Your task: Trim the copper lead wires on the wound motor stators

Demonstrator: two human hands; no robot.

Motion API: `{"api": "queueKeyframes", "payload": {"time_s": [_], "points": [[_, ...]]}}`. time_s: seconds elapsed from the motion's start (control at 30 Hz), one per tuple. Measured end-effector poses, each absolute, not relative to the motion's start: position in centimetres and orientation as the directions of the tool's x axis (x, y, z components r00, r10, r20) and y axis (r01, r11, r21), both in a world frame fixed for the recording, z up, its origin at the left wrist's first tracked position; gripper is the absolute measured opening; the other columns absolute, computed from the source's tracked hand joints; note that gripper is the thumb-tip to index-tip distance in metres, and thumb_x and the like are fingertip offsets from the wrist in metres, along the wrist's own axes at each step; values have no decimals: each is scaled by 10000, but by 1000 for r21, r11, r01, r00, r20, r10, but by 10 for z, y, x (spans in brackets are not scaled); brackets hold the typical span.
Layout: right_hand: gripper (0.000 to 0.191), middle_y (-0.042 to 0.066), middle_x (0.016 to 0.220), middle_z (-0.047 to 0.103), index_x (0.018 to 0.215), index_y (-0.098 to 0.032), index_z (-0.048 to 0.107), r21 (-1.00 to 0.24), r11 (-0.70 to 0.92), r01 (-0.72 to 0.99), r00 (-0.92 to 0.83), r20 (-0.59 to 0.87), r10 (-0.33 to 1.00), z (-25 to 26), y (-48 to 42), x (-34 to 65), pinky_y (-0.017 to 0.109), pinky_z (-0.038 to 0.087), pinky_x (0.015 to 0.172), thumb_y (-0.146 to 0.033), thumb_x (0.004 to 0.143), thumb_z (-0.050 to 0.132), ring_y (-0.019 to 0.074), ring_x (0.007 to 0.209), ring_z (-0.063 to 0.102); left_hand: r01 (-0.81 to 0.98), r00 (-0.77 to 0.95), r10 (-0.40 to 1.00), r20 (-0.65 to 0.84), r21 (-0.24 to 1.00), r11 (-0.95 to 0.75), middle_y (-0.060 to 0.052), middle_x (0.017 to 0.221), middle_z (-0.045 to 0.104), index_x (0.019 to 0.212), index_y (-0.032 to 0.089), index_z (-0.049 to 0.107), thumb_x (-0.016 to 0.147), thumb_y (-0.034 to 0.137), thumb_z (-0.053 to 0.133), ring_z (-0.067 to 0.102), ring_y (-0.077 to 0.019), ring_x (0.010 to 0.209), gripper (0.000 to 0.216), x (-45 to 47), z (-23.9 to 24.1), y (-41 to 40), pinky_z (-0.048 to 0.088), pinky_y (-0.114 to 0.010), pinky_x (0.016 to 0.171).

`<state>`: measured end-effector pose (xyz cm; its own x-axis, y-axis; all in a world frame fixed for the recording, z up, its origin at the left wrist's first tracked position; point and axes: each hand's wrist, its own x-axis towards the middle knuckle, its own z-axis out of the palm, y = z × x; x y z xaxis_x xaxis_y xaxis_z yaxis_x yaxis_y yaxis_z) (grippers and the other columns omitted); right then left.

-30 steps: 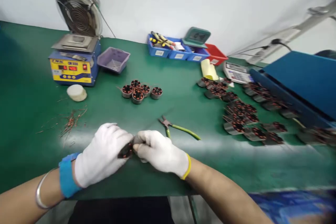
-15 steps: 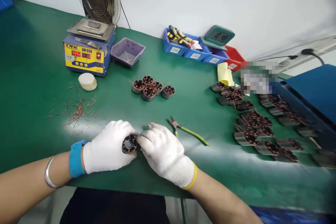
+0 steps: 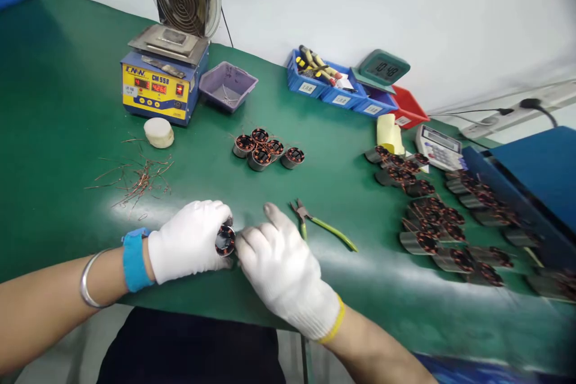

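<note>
Both hands wear white gloves and meet low over the green mat (image 3: 54,150), near its front edge. My left hand (image 3: 191,241) is wrapped round a small motor stator (image 3: 225,240) with copper windings, its open face turned to the right. My right hand (image 3: 281,270) touches that stator's face with pinched thumb and fingers, the index finger raised; what it pinches is too small to make out. Green-handled cutters (image 3: 321,225) lie on the mat just right of my right hand.
A group of finished stators (image 3: 265,150) stands mid-table, with many more stators (image 3: 432,216) at the right. A yellow-blue solder pot (image 3: 157,81) with a fan, a purple tray (image 3: 227,85), blue bins (image 3: 333,87), wire scraps (image 3: 135,177) and a calculator (image 3: 438,147) surround them.
The view has swung left and down. My left hand turned the stator so its open face points right. My right hand's index finger has lifted while its other fingers stay at the stator.
</note>
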<state>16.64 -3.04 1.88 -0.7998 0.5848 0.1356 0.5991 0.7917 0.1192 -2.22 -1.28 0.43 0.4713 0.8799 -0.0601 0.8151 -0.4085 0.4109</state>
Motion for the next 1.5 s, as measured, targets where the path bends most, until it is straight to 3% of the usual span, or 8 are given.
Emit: {"api": "queueKeyframes", "payload": {"time_s": [0.17, 0.37, 0.5, 0.7, 0.87, 1.23, 1.4, 1.5], "points": [[287, -15, 619, 591, 748, -244, 631, 160, 746, 647, -754, -14, 657, 24, -18, 189, 547, 294, 1106, -21, 837, 474, 178, 579, 511, 818, 486, 871, -65, 383, -428, -34, 738, 583, 771, 202, 541, 717, 387, 611, 568, -221, 647, 205, -22, 4, -12, 377, -322, 584], [285, 116, 1151, 661, 1128, -172, 627, 95, 715, 692, -721, 116, 683, 35, -15, 170, 625, 204, 1126, -247, 854, 605, 295, 1061, 564, 831, 478, 878, -27, 339, -441, -45, 719, 569, 778, 195, 538, 733, 416, 596, 574, -241, 650, 232, -21, 2, -14, 394, -338, 600], [307, 7, 804, 674, 882, -253, 664, 116, 749, 653, -754, 2, 657, 18, -4, 166, 508, 224, 1169, -43, 882, 440, 193, 834, 605, 829, 486, 873, -39, 336, -446, -33, 701, 562, 752, 199, 529, 732, 359, 592, 572, -229, 644, 173, -22, 5, -15, 390, -332, 603], [175, 84, 969, 690, 1012, -202, 621, 3, 474, 881, -453, 297, 841, 13, -11, 261, 515, 409, 1033, -247, 876, 522, 240, 901, 640, 848, 454, 885, -104, 356, -393, -55, 812, 616, 837, 188, 586, 667, 484, 688, 588, -258, 720, 357, -26, 12, -19, 430, -364, 655], [964, 272, 1458, 361, 1403, -87, 354, 26, 62, 998, -63, 62, 996, -10, -45, 285, 572, 439, 977, -484, 612, 734, 456, 1323, 376, 842, 452, 892, -1, 329, -426, -98, 989, 655, 1060, 171, 619, 731, 510, 648, 596, -292, 868, 472, -17, 17, -25, 446, -419, 786], [265, 164, 911, 637, 1050, -132, 641, 242, 118, 963, -119, -7, 993, 2, -46, 265, 385, 476, 591, -249, 859, 498, 301, 743, 599, 868, 437, 899, -22, 270, -416, -37, 731, 624, 764, 203, 558, 811, 274, 526, 582, -213, 702, 91, -6, 12, -16, 407, -328, 639], [550, 184, 1282, 562, 1358, -115, 446, -251, 151, 956, -101, 199, 975, -13, -41, 266, 470, 466, 947, -176, 812, 467, 332, 1157, 538, 879, 402, 915, -30, 291, -377, -34, 740, 614, 788, 205, 554, 809, 315, 538, 582, -209, 692, 113, -6, 9, -18, 423, -331, 635], [674, 108, 1152, 611, 1467, -206, 292, -733, -2, 680, -43, -43, 998, -4, -59, 263, 436, 497, 893, -211, 815, 460, 261, 1018, 612, 869, 397, 918, 7, 320, -378, -38, 759, 623, 804, 207, 560, 802, 303, 547, 601, -214, 722, 97, -5, 7, -18, 450, -337, 663]]}}
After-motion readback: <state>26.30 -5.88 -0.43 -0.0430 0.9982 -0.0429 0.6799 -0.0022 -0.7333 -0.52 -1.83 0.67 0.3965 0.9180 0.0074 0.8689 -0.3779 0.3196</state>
